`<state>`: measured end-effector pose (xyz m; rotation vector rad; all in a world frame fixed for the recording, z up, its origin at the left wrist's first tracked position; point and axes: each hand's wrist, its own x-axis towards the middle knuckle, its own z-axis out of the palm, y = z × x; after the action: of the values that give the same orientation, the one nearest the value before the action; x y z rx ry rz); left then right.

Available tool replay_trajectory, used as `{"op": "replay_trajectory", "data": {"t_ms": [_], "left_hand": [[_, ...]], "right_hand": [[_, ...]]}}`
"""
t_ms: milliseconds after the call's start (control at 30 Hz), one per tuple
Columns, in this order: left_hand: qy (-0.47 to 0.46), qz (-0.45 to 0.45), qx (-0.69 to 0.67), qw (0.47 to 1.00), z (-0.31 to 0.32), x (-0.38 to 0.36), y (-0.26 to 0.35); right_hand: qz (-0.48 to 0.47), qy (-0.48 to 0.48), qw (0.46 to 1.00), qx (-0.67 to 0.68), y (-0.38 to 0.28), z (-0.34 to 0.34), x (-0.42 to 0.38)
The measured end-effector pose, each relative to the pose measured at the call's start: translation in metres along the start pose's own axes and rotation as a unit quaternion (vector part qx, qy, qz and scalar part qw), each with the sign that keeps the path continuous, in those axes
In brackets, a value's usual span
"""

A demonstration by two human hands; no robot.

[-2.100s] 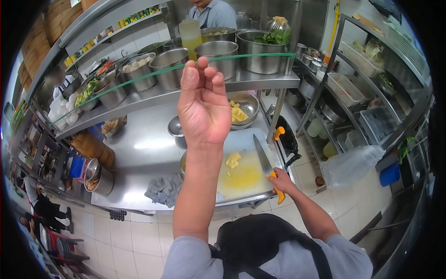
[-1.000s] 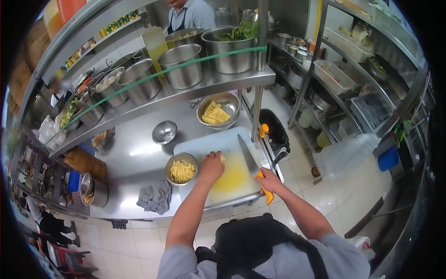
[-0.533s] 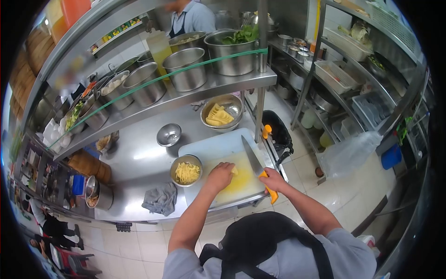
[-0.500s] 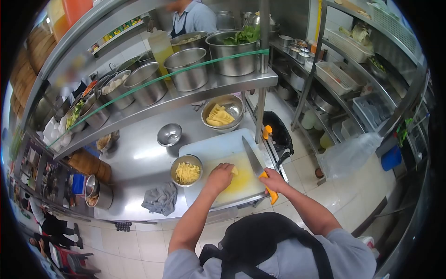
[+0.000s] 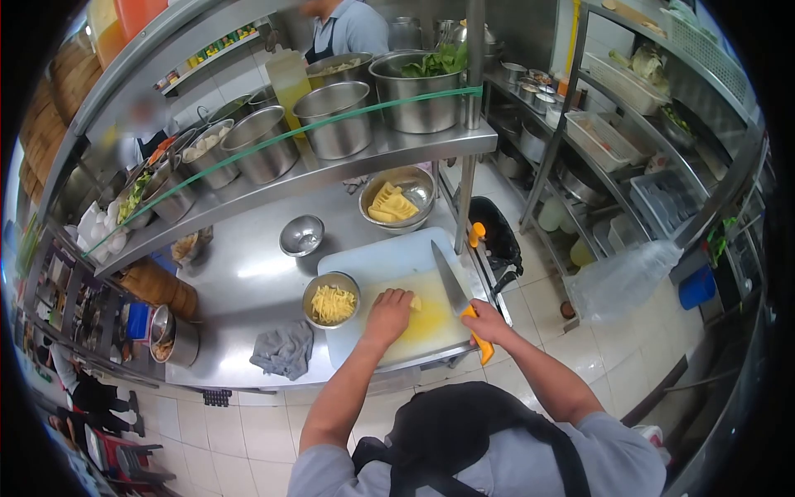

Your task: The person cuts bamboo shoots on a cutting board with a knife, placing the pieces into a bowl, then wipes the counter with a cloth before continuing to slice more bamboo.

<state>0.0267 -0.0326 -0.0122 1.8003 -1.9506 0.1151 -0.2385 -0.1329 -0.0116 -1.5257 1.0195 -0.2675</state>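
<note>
The left hand is pressing down on a small pale yellow piece of food that is lying on the white cutting board, near the middle of the board's yellow-stained area. The fingers are curled over the piece, so the grip is closed on it from above, and only its right end is showing past the fingertips. The right hand is wrapping fully around the yellow handle of a knife, grip clamped tight, with the blade pointing away toward the far side of the board and sitting just to the right of the piece.

The piece is looking firm but moist, judging by the wet stain spreading under it, so it is probably slippery and light, liable to skid sideways under the blade. Holding it from the top with bent fingers, knuckles toward the blade, seems the safest place to take it.

Just left of the hand, a small steel bowl is holding thin yellow strips. Farther back on the desk, a larger steel bowl is carrying uncut yellow wedges, and a grey cloth is lying crumpled at the near left.
</note>
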Motion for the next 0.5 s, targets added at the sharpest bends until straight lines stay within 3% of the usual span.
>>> {"op": "replay_trajectory", "data": {"t_ms": [267,367,500], "left_hand": [[-0.022,-0.093,-0.038,0.995,0.0,-0.021,-0.004],[0.052,-0.089,-0.003,0.995,0.004,-0.031,-0.006],[-0.029,-0.131,0.008,0.991,0.005,-0.027,-0.01]], "right_hand": [[0.011,0.005,1.0,0.001,-0.001,0.001,-0.001],[0.015,0.002,1.0,0.001,-0.001,0.0,0.001],[0.007,-0.001,1.0,-0.005,-0.001,-0.001,0.0]]}}
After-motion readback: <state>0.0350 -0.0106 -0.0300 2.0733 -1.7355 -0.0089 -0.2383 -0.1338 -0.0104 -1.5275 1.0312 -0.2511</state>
